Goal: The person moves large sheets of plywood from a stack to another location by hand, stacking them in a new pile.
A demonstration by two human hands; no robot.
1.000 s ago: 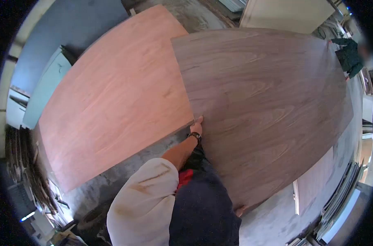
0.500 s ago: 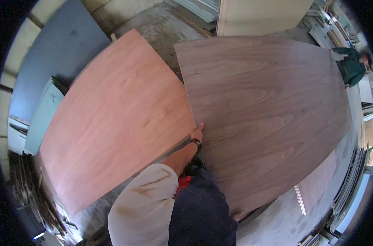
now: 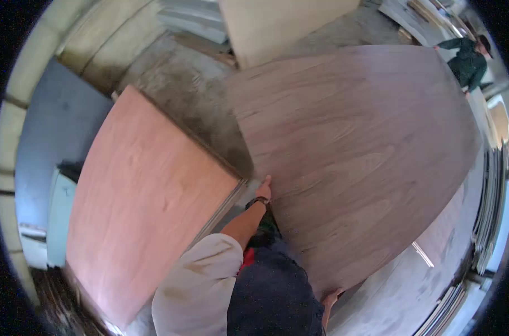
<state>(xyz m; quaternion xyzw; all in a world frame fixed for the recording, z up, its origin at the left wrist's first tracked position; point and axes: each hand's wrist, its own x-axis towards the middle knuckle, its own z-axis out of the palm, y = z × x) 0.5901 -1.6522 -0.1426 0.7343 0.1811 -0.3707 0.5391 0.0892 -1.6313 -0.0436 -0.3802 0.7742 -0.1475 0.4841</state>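
Observation:
A large brown wood-grain plywood sheet [image 3: 366, 162] spreads in front of me, held off the floor. My left hand [image 3: 264, 189] grips its near left edge, thumb on the upper face and the other fingers hidden beneath. Close to my body, my right hand [image 3: 332, 297] is closed on the sheet's near right edge, its fingers partly hidden under the board. At the far end, a person in a dark green top [image 3: 467, 64] has both hands at the sheet's edge. Left of my left hand lies a pinkish plywood sheet [image 3: 153, 190], on top of a stack.
A dark grey panel [image 3: 55, 140] and a pale green panel [image 3: 61, 215] lean along the left wall. A cream board [image 3: 282, 28] stands beyond the brown sheet. Stacked sheets [image 3: 489, 201] line the right side. Another pinkish board [image 3: 442, 229] lies lower right.
The brown sheet has shifted away from the pinkish stack, opening a gap where they overlapped. My view has turned right. More of my right hand shows. The other person still holds the far end.

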